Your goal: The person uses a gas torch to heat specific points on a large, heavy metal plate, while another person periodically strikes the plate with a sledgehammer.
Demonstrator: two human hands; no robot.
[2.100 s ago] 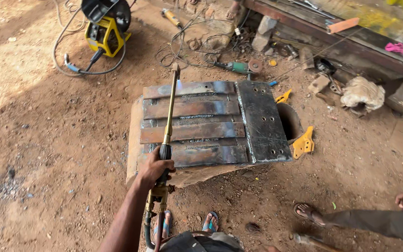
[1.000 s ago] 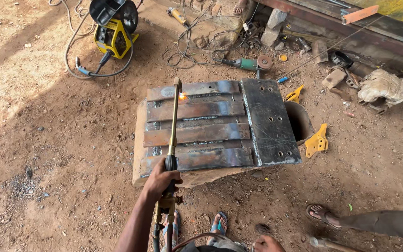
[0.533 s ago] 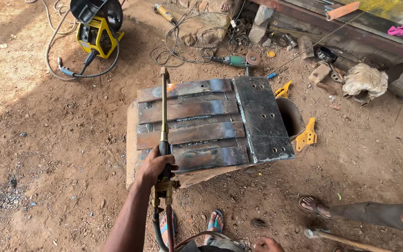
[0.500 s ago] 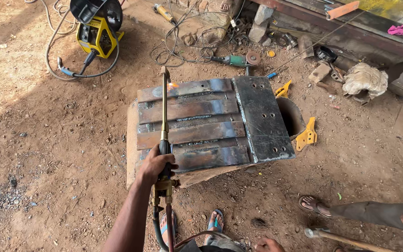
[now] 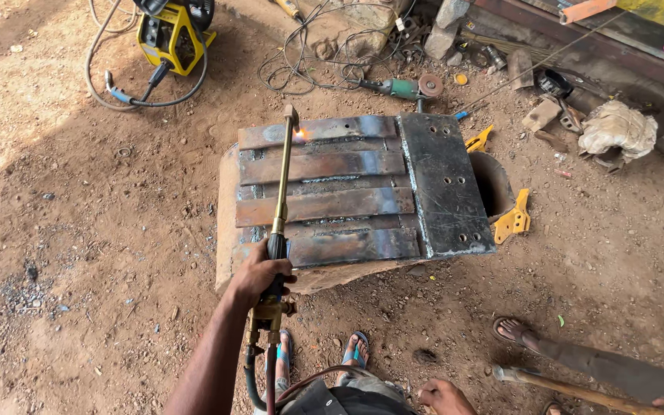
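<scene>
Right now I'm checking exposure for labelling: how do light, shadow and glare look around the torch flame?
Head view: daylight falls unevenly, with a broad shadow over the dirt at left; the flame glows orange without blowing out; the steel strips show mild sheen; the left hand on the torch is sharp; edges bend slightly.

Brass-yellow torch (image 5: 282, 184), rusty grey-brown plates (image 5: 324, 192), yellow welder (image 5: 169, 34).

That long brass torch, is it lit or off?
Lit. A small orange flame glows at the tip of the torch, right against the top steel strip. The left hand grips its handle.
</scene>
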